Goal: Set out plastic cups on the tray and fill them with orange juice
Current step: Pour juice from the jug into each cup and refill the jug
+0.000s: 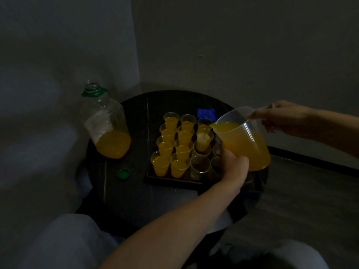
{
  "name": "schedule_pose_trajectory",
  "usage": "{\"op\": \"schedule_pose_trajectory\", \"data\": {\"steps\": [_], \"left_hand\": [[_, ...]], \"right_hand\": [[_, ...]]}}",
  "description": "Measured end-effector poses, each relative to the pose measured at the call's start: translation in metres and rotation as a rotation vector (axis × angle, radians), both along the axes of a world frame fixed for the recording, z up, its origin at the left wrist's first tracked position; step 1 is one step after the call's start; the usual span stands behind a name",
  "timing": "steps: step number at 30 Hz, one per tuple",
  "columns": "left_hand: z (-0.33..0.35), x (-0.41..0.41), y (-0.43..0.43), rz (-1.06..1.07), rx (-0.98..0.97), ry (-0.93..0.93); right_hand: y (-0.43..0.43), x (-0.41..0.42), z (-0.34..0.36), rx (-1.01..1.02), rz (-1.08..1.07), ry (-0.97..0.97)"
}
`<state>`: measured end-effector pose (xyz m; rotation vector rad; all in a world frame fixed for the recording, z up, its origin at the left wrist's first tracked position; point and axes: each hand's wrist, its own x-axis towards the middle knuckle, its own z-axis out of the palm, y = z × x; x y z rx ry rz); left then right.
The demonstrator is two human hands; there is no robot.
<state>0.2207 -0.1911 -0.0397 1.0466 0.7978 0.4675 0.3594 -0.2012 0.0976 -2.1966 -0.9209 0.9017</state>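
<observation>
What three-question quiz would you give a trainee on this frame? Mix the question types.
1. True or false: the bottle has its cap screwed on.
2. Which hand holds the handle of the jug? A. left hand B. right hand C. neither
3. Fill in: the nearest cup in the third column from the left on the tray is ___.
Key: 1 false, the cap lies on the table. 2 B; the left hand steadies the jug's lower side. 3 empty.
</observation>
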Motion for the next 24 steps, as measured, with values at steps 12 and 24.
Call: {"op": "schedule_pose_trajectory", "data": {"steps": [12,24], "left_hand": [[0.004,0.001,-0.011,0.021,-0.041,-0.019],[-0.001,0.008,-0.018,0.036,-0.103,-0.034]], "right_hand": [[-0.003,-0.004,0.008,-0.035,0.029,-0.022],[-0.006,-0.005,0.013,-0.058,0.028,-0.017]]}}
